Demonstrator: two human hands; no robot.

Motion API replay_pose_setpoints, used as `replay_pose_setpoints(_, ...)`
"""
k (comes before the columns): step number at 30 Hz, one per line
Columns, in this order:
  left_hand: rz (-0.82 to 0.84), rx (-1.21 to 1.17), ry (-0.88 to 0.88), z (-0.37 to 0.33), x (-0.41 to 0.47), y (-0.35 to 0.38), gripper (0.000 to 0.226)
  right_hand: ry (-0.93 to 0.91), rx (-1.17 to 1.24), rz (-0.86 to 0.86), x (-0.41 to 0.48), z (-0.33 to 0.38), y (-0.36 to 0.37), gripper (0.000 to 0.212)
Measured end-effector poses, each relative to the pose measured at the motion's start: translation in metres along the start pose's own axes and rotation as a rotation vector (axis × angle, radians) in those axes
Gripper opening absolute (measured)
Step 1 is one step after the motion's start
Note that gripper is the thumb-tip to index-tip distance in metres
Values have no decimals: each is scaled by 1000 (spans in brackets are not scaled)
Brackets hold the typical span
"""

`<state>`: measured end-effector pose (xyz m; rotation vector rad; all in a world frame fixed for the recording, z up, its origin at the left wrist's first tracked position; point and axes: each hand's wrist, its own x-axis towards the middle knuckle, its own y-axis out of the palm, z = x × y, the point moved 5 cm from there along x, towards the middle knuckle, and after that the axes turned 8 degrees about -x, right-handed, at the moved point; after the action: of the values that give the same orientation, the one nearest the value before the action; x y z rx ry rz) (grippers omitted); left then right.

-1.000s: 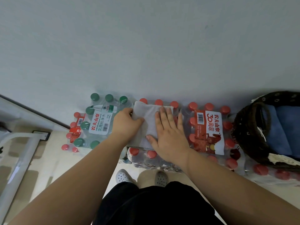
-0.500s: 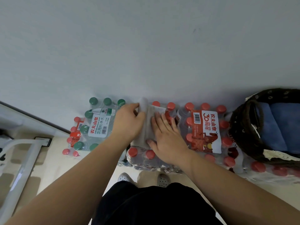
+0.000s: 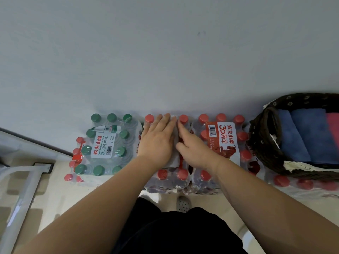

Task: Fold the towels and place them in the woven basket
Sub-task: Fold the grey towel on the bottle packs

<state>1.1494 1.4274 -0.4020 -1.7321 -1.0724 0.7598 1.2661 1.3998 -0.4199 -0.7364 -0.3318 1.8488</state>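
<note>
Pressing flat with straight fingers, the left hand (image 3: 157,142) covers the narrow folded towel (image 3: 175,159) mid-pack (image 3: 172,180), far edge to near. The right hand (image 3: 194,150) touches its right side; whether it grips, I cannot tell. Folding looks nearly done; next it needs lifting whole into the basket (image 3: 260,143).

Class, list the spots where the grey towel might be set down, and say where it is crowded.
Free: top of the green-capped pack, left of the left hand; the labelled red-capped pack, between right hand and woven basket. Crowded: the basket, packed with towels.
</note>
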Motion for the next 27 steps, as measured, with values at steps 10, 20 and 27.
replay_pose_setpoints(10, 208, 102, 33, 26, 4, 13, 61, 9, -707, -86, 0, -6, 14, 69)
replay_pose_setpoints(20, -26, -284, -146, 42, -10, -5, 86, 153, -760, -153, -10, 0, 27, 65)
replay_pose_setpoints(27, 174, -479, -57, 38, 1, -8, 79, 289, -692, -241, -16, 8, 35, 63)
